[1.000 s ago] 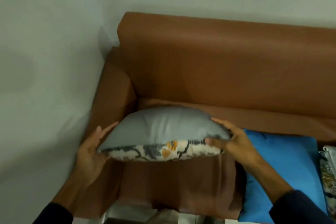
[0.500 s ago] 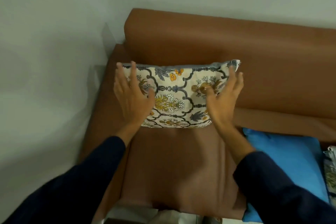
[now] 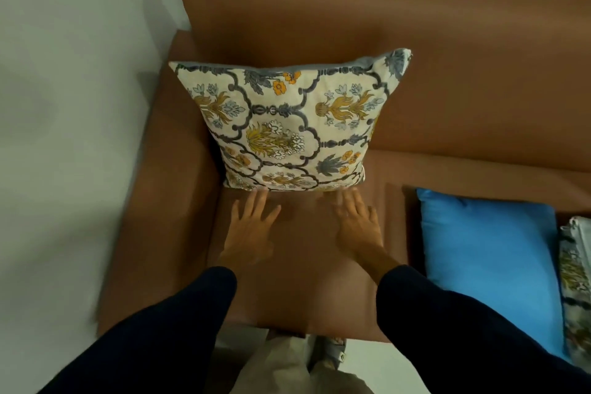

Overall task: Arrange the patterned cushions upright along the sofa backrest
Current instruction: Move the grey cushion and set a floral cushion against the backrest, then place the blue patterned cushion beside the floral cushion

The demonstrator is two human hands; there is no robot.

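A cream cushion with a grey and yellow flower pattern (image 3: 287,125) stands upright in the left corner of the brown sofa, leaning on the backrest (image 3: 415,25). My left hand (image 3: 249,233) hovers over the seat just below the cushion's lower edge, fingers spread and empty. My right hand (image 3: 355,224) is beside it, also spread and empty, blurred by motion. A second patterned cushion (image 3: 575,285) lies flat at the right edge, partly cut off by the frame.
A plain blue cushion (image 3: 492,262) lies flat on the seat to the right of my hands. The sofa's left armrest (image 3: 166,176) stands against a white wall (image 3: 70,105). My legs and shoes show at the bottom, in front of the seat edge.
The cushion went from lying flat with its grey back up to standing with its pattern facing me. Both hands let go of it and pulled back down over the seat.
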